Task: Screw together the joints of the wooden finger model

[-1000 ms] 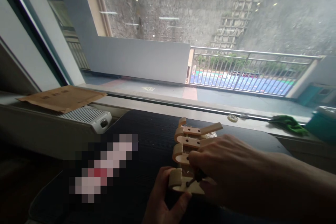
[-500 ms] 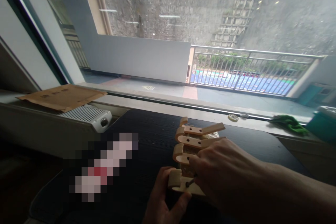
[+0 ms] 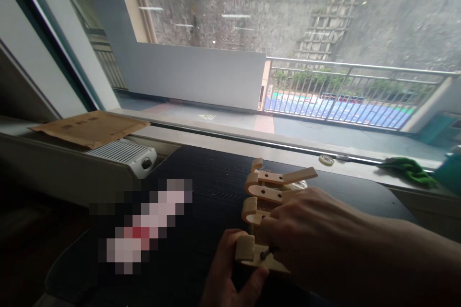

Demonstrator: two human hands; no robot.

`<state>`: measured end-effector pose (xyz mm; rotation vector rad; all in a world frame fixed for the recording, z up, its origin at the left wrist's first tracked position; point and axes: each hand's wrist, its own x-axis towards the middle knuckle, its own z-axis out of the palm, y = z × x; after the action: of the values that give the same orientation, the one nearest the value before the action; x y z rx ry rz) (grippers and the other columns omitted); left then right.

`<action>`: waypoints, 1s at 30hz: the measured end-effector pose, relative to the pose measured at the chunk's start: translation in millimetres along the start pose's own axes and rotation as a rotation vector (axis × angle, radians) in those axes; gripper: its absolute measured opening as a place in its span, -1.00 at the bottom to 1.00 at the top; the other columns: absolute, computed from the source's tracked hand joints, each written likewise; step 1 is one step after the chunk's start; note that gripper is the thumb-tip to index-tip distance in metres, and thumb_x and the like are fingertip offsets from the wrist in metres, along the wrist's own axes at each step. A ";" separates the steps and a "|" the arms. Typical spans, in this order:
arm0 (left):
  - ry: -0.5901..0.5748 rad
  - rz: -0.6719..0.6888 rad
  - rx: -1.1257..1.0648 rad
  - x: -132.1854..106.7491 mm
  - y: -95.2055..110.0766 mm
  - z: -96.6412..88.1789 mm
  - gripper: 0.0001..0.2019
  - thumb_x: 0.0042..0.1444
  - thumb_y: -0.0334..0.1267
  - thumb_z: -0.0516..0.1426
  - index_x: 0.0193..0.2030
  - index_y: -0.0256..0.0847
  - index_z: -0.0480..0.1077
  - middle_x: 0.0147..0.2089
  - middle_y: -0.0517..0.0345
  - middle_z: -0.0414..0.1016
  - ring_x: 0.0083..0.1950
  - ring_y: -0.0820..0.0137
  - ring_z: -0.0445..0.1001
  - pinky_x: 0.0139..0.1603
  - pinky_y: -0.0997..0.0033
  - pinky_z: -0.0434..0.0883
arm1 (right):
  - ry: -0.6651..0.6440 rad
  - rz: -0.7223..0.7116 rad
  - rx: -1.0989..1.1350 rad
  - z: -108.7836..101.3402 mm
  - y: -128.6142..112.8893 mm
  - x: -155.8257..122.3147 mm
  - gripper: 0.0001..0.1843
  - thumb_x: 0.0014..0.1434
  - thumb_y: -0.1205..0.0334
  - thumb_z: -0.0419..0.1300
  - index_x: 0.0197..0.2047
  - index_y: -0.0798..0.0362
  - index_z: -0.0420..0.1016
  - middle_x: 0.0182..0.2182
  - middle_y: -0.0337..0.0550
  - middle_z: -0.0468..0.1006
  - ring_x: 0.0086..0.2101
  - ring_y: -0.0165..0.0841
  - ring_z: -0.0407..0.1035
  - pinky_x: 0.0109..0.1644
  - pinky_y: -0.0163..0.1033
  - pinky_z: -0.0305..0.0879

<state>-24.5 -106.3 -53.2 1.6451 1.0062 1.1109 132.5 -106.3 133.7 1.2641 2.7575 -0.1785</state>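
Observation:
Several pale wooden hook-shaped pieces with holes, joined in a row as a wooden rack [image 3: 252,206], lie on the black tabletop [image 3: 212,177]. My left hand [image 3: 230,273] grips the nearest hook, its thumb along the lower edge and its fingers behind the curved end. Over the rack from the right comes my right hand [image 3: 309,230], fingers closed in a pinch on a thin dark screw [image 3: 265,253]. The screw's end meets the hole of the nearest hook. My right hand covers the right part of the rack, and clear plastic shows behind it.
A brown paper envelope [image 3: 93,127] lies over a white radiator [image 3: 122,151] at the left. On the window sill are a roll of tape [image 3: 326,159] and a green cloth [image 3: 410,170]. A pixelated patch hides something on the table's left.
The view has shifted slightly, so the scene sits a little further right. My hands keep the same hold on the rack and the screw.

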 end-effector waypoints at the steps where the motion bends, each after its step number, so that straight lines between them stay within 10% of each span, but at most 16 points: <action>1: 0.010 0.001 -0.002 0.0 0.5 -0.1 -0.77 0.06 -0.17 0.16 -0.13 -0.14 0.34 -0.18 0.14 0.42 -0.20 0.31 0.47 -0.17 0.42 0.42 | -0.015 0.025 0.007 1.5 1.1 1.6 -0.83 0.01 0.51 0.18 -0.39 0.07 0.52 -0.43 -0.13 0.55 -0.33 -0.33 0.42 -0.16 -0.31 0.28; 15: 0.185 0.006 0.022 0.4 -1.8 6.7 -0.70 -0.04 -0.13 0.22 -0.14 -0.09 0.37 -0.15 0.16 0.46 -0.15 0.27 0.47 -0.17 0.43 0.43 | -0.026 -0.065 0.048 -14.6 2.4 -1.4 -0.78 0.07 0.47 0.12 -0.28 0.02 0.52 -0.33 -0.14 0.55 -0.27 -0.35 0.41 -0.16 -0.32 0.29; 30: 0.050 0.017 0.063 1.6 2.9 -0.1 -0.73 0.04 -0.19 0.17 -0.10 -0.14 0.34 -0.17 0.13 0.47 -0.17 0.28 0.49 -0.14 0.38 0.45 | -0.075 -0.013 -0.021 -10.7 -4.4 6.2 -0.88 0.05 0.43 0.15 -0.38 0.08 0.50 -0.47 -0.12 0.53 -0.35 -0.31 0.43 -0.18 -0.26 0.32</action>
<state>-23.8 -105.5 -50.1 1.6859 1.0712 1.1467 124.6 -102.9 143.7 1.2091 2.6979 -0.1939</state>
